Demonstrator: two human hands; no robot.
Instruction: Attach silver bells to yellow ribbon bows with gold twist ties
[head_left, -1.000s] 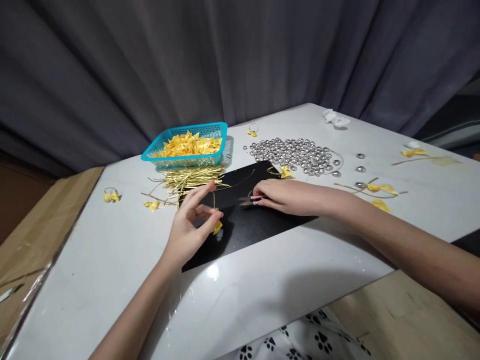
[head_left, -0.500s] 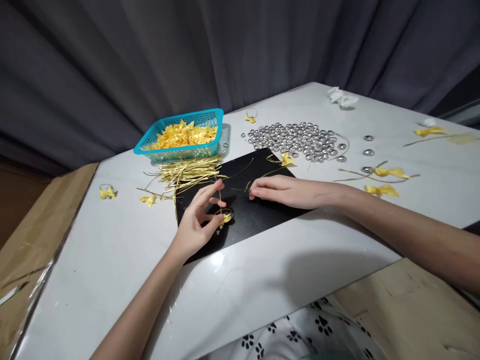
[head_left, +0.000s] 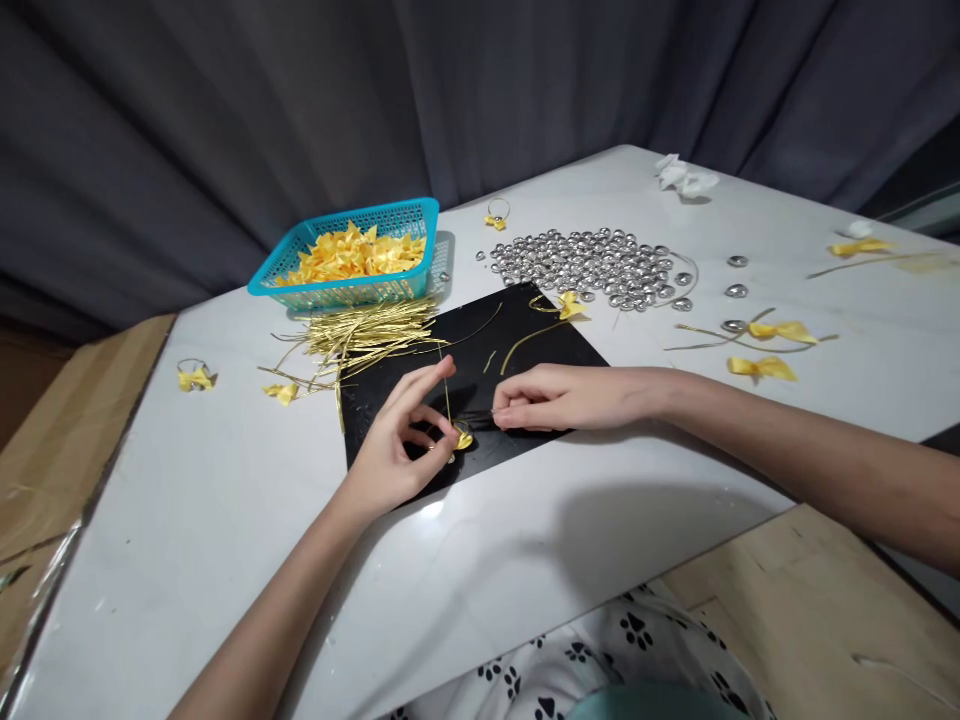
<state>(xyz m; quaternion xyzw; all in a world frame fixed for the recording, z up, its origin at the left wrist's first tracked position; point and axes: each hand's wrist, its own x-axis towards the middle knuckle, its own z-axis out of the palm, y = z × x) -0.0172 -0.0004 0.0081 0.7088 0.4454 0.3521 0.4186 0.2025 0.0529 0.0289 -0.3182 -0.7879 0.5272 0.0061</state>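
My left hand (head_left: 397, 435) pinches a small yellow ribbon bow (head_left: 464, 440) between thumb and fingers, low over a black mat (head_left: 574, 348). A thin gold wire tie (head_left: 448, 400) rises from the bow past my raised index finger. My right hand (head_left: 541, 398) is closed around a thin dark tool (head_left: 475, 415) whose tip points left, close to the bow. Most of the tool is hidden in the fingers, so its kind is unclear. Loose gold wire bits (head_left: 517, 350) and another yellow bow (head_left: 570, 305) lie on the mat behind my right hand.
A blue basket (head_left: 262, 287) of yellow bows stands at the back left, behind a bundle of gold ties (head_left: 367, 330). Many silver beads (head_left: 585, 262) are heaped at the back. Bows with ties (head_left: 780, 332) lie right. A ringed bow (head_left: 196, 378) sits left.
My right hand has moved down and slightly left, bringing the dark tool close to the bow. My left hand keeps its pinch, shifted a little right. The view has tilted slightly.
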